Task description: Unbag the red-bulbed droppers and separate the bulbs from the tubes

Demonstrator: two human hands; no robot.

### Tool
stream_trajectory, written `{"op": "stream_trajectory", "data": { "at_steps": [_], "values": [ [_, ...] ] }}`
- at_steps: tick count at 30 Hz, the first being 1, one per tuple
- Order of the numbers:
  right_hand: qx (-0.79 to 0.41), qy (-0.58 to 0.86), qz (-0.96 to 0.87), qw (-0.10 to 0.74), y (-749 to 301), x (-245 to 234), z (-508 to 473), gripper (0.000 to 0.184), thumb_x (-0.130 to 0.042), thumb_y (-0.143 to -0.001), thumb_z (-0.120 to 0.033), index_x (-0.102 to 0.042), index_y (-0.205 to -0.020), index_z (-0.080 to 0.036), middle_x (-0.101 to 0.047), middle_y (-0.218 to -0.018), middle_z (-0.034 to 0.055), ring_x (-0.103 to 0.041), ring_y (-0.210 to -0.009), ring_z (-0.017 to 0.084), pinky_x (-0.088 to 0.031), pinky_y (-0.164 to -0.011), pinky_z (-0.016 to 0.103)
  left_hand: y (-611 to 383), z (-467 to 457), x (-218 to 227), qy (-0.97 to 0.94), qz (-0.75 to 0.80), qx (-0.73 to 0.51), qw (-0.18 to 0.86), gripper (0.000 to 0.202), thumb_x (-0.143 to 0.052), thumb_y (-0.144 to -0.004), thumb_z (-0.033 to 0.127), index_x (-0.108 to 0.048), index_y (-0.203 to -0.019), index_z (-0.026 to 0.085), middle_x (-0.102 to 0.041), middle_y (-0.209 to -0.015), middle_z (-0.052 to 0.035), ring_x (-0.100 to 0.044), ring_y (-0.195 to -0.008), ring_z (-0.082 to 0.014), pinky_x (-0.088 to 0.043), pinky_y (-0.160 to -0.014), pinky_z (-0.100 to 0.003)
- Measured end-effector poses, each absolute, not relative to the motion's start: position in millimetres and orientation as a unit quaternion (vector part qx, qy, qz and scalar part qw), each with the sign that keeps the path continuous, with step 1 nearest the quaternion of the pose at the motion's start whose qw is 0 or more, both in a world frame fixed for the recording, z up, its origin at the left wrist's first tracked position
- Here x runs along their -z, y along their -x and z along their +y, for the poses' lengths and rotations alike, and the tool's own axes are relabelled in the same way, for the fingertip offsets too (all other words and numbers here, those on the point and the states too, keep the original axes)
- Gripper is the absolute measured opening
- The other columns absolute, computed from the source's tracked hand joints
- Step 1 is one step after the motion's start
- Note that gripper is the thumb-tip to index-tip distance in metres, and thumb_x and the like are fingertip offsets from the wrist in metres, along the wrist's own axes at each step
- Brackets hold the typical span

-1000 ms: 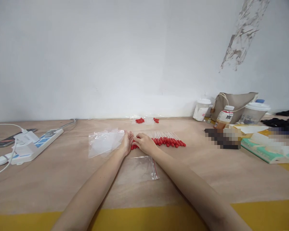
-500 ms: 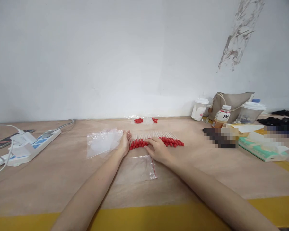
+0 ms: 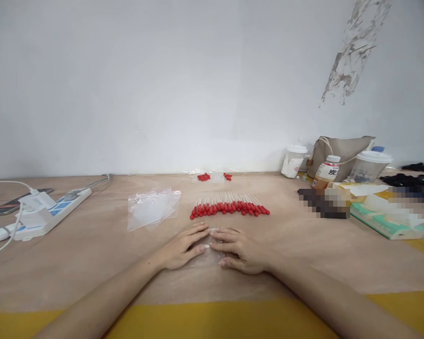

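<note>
My left hand point(image 3: 182, 246) and my right hand point(image 3: 239, 248) lie flat, fingers stretched out, side by side on a small clear zip bag point(image 3: 212, 245) on the brown table. Their fingertips nearly meet over the bag, which is mostly hidden under them. Just beyond the hands lies a row of thin clear sticks with red tips point(image 3: 229, 206), red ends toward me. A pile of empty clear zip bags point(image 3: 151, 210) lies to the left of that row.
A few filled bags with red pieces point(image 3: 214, 177) lie by the wall. At left sit a white power strip point(image 3: 45, 214) with cables and a phone point(image 3: 10, 205). At right stand cups point(image 3: 295, 161), a bottle point(image 3: 327, 172), a beige bag point(image 3: 342, 150) and a tissue pack point(image 3: 388, 220).
Both hands drew back from the row of red-tipped sticks toward me and came down flat on the zip bag. The sticks now lie uncovered in an even row.
</note>
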State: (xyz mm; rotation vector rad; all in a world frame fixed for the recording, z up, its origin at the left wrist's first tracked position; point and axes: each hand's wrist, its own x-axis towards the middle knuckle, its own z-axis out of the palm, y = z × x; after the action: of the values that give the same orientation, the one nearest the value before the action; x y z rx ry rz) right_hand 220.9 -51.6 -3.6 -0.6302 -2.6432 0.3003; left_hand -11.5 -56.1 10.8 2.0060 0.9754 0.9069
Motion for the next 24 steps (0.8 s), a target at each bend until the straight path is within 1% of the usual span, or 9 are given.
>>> {"op": "stream_trajectory", "data": {
  "at_steps": [3,6,10,12,14,16,19,22,24],
  "values": [
    [-0.136,0.235,-0.947,0.169,-222.3,6.7,-51.8,0.05,-0.044,-0.081,-0.047,-0.044,-0.125,-0.023,-0.033,-0.136,0.0079,-0.025,-0.127,0.021,-0.021,-0.104,0.04,13.2,-46.2,-3.3,-0.793,0.404,-0.343,0.3,0.035,-0.059,-0.071,0.037,-0.06,-0.105,0.027,-0.058,-0.113,-0.0049,-0.05,-0.106,-0.0234,-0.035,-0.094,-0.036],
    [-0.15,0.242,-0.942,0.179,-223.8,6.9,-52.0,0.049,-0.047,-0.08,-0.046,-0.046,-0.123,-0.024,-0.035,-0.135,0.0078,-0.026,-0.127,0.021,-0.02,-0.104,0.041,17.5,-35.1,4.1,-0.773,0.469,-0.344,0.255,0.034,-0.06,-0.069,0.041,-0.061,-0.098,0.024,-0.062,-0.096,-0.0054,-0.057,-0.085,-0.0213,-0.044,-0.075,-0.031],
    [-0.177,0.261,-0.925,0.21,-225.6,7.9,-51.7,0.048,-0.05,-0.078,-0.045,-0.048,-0.121,-0.024,-0.037,-0.134,0.0091,-0.032,-0.123,0.022,-0.028,-0.101,0.04,25.2,-31.2,4.8,-0.737,0.553,-0.302,0.243,0.032,-0.069,-0.055,0.043,-0.06,-0.074,0.02,-0.055,-0.061,0.0022,-0.049,-0.054,-0.0141,-0.037,-0.051,-0.024],
    [-0.186,0.276,-0.914,0.23,-226.6,9.3,-50.6,0.045,-0.05,-0.079,-0.043,-0.05,-0.12,-0.024,-0.038,-0.132,0.0097,-0.036,-0.121,0.022,-0.031,-0.098,0.039,30.5,-30.2,0.9,-0.736,0.56,-0.278,0.259,0.027,-0.067,-0.056,0.044,-0.057,-0.062,0.019,-0.05,-0.051,0.0043,-0.044,-0.049,-0.012,-0.032,-0.048,-0.022],
    [-0.185,0.292,-0.905,0.247,-227.7,10.7,-49.1,0.042,-0.049,-0.08,-0.042,-0.051,-0.118,-0.024,-0.041,-0.129,0.0097,-0.04,-0.118,0.021,-0.033,-0.097,0.038,40.9,-25.0,-4.6,-0.735,0.557,-0.293,0.253,0.024,-0.062,-0.061,0.042,-0.055,-0.058,0.019,-0.051,-0.051,0.0034,-0.045,-0.05,-0.0126,-0.033,-0.049,-0.022],
    [-0.179,0.307,-0.897,0.261,-228.6,11.5,-47.4,0.04,-0.048,-0.08,-0.041,-0.053,-0.116,-0.025,-0.044,-0.125,0.0097,-0.042,-0.115,0.021,-0.035,-0.095,0.038,59.5,-14.6,-10.7,-0.709,0.574,-0.354,0.205,0.018,-0.056,-0.067,0.038,-0.057,-0.065,0.02,-0.057,-0.059,0.0011,-0.05,-0.056,-0.0146,-0.037,-0.053,-0.023],
    [-0.168,0.33,-0.883,0.287,-229.6,11.5,-44.9,0.037,-0.049,-0.079,-0.042,-0.057,-0.111,-0.024,-0.045,-0.122,0.0101,-0.043,-0.113,0.022,-0.037,-0.093,0.038,99.1,5.8,-18.6,-0.601,0.673,-0.427,0.069,0.017,-0.05,-0.07,0.029,-0.055,-0.084,0.02,-0.058,-0.068,0.0001,-0.054,-0.061,-0.0157,-0.039,-0.055,-0.024],
    [-0.155,0.349,-0.872,0.307,-230.0,12.1,-41.7,0.034,-0.05,-0.079,-0.042,-0.06,-0.105,-0.022,-0.045,-0.119,0.0109,-0.043,-0.111,0.022,-0.037,-0.092,0.04,134.1,20.6,-20.5,-0.497,0.767,-0.406,0.011,0.028,-0.05,-0.072,0.026,-0.046,-0.1,0.018,-0.058,-0.073,-0.0015,-0.058,-0.063,-0.0168,-0.042,-0.058,-0.025],
    [-0.147,0.358,-0.868,0.311,-230.3,13.7,-39.0,0.033,-0.05,-0.079,-0.041,-0.061,-0.103,-0.022,-0.046,-0.117,0.0111,-0.043,-0.111,0.022,-0.037,-0.092,0.04,146.2,24.8,-17.1,-0.458,0.807,-0.373,-0.018,0.029,-0.048,-0.073,0.022,-0.044,-0.101,0.016,-0.059,-0.077,-0.0056,-0.058,-0.069,-0.0206,-0.043,-0.06,-0.029]
  ]
}}
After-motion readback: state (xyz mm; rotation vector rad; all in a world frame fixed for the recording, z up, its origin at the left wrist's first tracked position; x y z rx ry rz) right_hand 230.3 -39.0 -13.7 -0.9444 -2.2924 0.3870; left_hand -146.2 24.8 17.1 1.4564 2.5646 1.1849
